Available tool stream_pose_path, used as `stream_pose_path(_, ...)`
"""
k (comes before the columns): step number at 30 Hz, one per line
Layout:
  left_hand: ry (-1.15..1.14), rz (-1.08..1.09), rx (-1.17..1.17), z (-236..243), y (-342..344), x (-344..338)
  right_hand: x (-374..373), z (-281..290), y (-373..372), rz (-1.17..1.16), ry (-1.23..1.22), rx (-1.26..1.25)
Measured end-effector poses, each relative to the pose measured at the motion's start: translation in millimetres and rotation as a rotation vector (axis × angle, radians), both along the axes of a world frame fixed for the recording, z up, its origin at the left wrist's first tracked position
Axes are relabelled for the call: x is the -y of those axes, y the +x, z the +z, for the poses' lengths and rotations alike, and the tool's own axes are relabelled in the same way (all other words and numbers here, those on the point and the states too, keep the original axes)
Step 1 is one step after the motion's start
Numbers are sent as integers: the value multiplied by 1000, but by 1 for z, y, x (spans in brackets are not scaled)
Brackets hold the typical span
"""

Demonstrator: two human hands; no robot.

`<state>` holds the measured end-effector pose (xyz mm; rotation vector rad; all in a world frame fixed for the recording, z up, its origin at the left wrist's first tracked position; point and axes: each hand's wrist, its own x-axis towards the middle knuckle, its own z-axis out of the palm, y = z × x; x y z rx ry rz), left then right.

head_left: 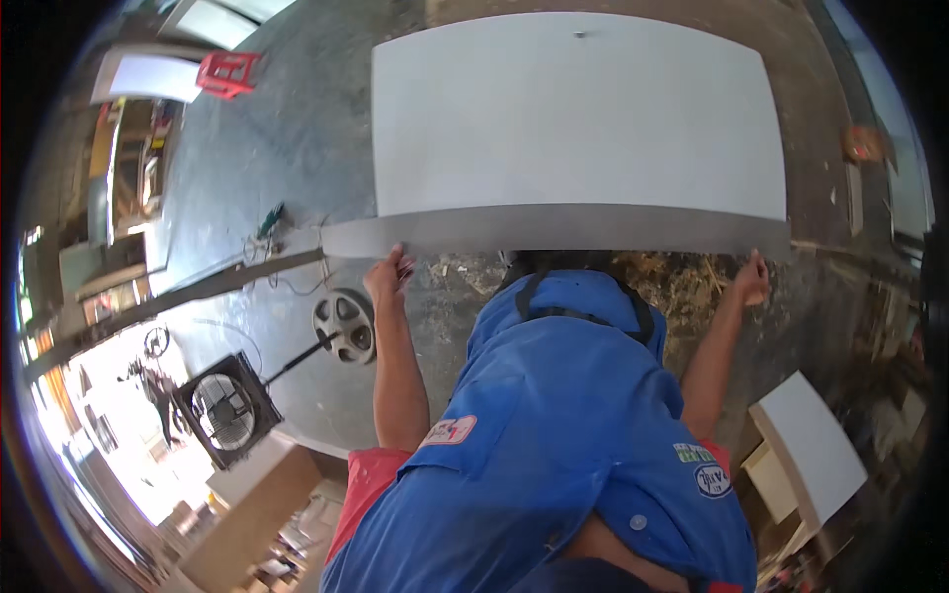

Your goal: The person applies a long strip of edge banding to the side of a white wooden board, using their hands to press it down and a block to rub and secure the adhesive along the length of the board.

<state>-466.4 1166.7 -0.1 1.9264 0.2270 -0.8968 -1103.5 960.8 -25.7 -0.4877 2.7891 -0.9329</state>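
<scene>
A long grey strip [554,229] runs crosswise in front of me, along the near edge of a large white panel [578,119]. Its left end reaches past the panel's left side. My left hand [388,277] is closed at the strip's near edge, toward the left end, with thumb and fingers pinched there. At the right end my right hand [753,279] pinches the same edge, its fingertips partly hidden by the strip. A small metal piece [579,35] lies on the panel near its far edge.
A box fan on a stand [225,410] with a round wheel-like base [344,326] is at my left. Farther off stands a red stool [227,75]. A white-topped cabinet piece [813,455] is at lower right. Shavings [682,296] litter the floor by my feet.
</scene>
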Motion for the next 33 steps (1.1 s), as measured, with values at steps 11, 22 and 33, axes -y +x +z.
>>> stream_pose_path(11,-83,51,107,9,-23,1,5,29,23,-42,-73,120)
stream_pose_path(22,-25,0,147,10,-22,0,6,15,-1,-132,-168,337)
stream_pose_path(33,-31,-56,87,3,-11,-1,10,-32,-56,-59,-155,577)
